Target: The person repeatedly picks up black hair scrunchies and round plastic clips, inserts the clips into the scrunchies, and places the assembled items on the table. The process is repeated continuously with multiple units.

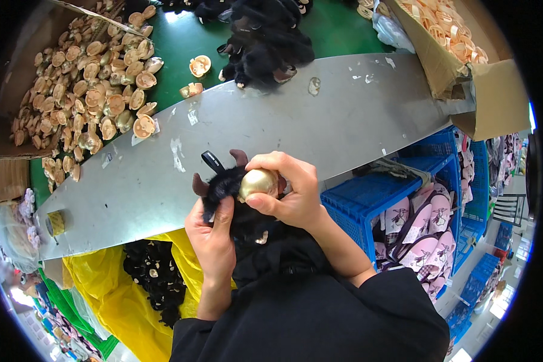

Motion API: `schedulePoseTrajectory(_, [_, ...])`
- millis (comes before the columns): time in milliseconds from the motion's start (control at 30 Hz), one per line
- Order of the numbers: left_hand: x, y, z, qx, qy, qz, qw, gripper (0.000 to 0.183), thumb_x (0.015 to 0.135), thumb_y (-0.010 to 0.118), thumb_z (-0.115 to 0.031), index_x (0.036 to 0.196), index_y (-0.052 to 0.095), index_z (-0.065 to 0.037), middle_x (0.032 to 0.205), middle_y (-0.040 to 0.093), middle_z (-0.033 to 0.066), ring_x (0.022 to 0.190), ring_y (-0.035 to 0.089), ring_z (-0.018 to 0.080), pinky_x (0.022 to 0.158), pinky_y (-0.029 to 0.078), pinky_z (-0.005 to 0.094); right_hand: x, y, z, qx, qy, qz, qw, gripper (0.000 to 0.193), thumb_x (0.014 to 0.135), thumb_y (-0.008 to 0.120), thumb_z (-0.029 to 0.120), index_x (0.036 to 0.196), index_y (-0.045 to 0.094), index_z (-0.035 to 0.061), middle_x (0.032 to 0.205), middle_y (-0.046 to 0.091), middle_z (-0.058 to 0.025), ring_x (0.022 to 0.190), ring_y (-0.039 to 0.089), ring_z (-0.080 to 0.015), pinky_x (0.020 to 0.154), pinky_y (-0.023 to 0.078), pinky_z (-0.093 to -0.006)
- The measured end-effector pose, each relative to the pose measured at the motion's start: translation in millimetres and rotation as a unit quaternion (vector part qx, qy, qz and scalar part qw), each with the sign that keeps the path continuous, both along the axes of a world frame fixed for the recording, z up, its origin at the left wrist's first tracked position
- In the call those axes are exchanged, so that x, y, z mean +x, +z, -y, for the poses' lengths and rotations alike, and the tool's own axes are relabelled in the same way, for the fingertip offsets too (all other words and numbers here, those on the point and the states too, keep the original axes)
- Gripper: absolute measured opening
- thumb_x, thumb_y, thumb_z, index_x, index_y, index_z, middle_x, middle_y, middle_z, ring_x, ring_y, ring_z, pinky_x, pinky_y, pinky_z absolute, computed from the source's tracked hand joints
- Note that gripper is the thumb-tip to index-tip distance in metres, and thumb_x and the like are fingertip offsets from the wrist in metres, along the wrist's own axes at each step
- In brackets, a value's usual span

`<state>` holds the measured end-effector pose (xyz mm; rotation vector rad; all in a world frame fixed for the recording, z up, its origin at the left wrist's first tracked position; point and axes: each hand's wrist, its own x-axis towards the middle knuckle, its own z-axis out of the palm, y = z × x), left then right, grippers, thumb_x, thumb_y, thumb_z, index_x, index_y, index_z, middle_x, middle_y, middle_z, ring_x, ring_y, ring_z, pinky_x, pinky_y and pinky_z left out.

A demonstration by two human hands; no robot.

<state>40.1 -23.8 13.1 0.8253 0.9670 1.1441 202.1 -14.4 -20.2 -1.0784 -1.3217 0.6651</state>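
Above the near edge of the metal table, my left hand [214, 235] is closed on a black furry plush piece [223, 181]. Two brown horn-like or ear-like tips and a black ribbon loop [212, 161] stick out of it. My right hand [298, 190] grips a shiny gold rounded shell [259, 183] between thumb and fingers, against the right side of the fur. The shell's far side is hidden by the fingers. Below my hands, more black fur with a small pale part [262, 238] hangs in front of my dark clothing.
Many gold-and-beige shells [96, 99] fill a cardboard box at left and spill onto the green surface [184, 36]. Black plush pieces [265, 51] lie at the back. A box of beige parts [443, 27] stands upper right, blue crates [359, 196] right, a yellow bag [102, 277] lower left.
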Motion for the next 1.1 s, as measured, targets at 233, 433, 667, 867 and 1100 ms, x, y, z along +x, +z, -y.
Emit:
schedulePoseTrajectory(233, [8.2,6.4,0.1,0.094,0.020,-0.175,0.980,0.022,0.101,0.066,-0.010,0.118,0.066,0.004,0.104,0.068,0.0015,0.096,0.058,0.0085,0.087,0.047,0.0243,0.6,7.5,-2.4,0.058,-0.035,0.119,0.991,0.044,0.079,0.087,0.034,0.105,0.070,0.0026,0.079,0.066,-0.0097,0.062,0.060,-0.0232,0.057,0.049,-0.0322])
schedulePoseTrajectory(433, [10.1,-4.3,-4.7,0.084,0.021,-0.168,0.982,0.022,0.100,0.069,-0.017,0.109,0.066,0.003,0.095,0.066,-0.0012,0.089,0.056,0.0077,0.081,0.047,0.0240,-6.3,-3.4,-3.5,0.092,-0.094,0.138,0.982,0.043,0.080,0.086,0.035,0.104,0.071,0.0017,0.069,0.062,-0.0081,0.058,0.060,-0.0221,0.053,0.047,-0.0326])
schedulePoseTrajectory(667, [10.1,-15.3,-3.2,0.084,0.025,-0.130,0.988,0.013,0.097,0.071,-0.008,0.103,0.063,0.000,0.097,0.063,-0.0011,0.087,0.055,0.0045,0.076,0.046,0.0193,-11.3,-12.5,-5.6,0.074,-0.140,0.159,0.974,0.040,0.077,0.087,0.029,0.106,0.075,0.0033,0.068,0.063,-0.0069,0.055,0.059,-0.0200,0.052,0.047,-0.0312])
schedulePoseTrajectory(867, [11.4,-12.6,-5.8,0.065,0.010,-0.086,0.994,0.014,0.094,0.070,0.001,0.102,0.059,-0.002,0.095,0.063,-0.0013,0.083,0.056,0.0036,0.075,0.047,0.0195,-14.7,-10.9,-6.3,0.041,-0.147,0.174,0.973,0.033,0.082,0.083,0.024,0.106,0.076,0.0029,0.065,0.062,-0.0071,0.054,0.059,-0.0205,0.051,0.046,-0.0325])
schedulePoseTrajectory(1100, [2.1,-11.0,-11.9,-0.005,-0.049,-0.010,0.999,0.020,0.091,0.075,-0.003,0.098,0.056,-0.006,0.091,0.060,-0.0041,0.081,0.053,0.0015,0.074,0.044,0.0175,-7.0,-2.1,0.3,-0.010,-0.044,0.102,0.994,0.030,0.096,0.068,0.026,0.111,0.074,0.0013,0.069,0.061,-0.0067,0.059,0.058,-0.0189,0.058,0.048,-0.0320])
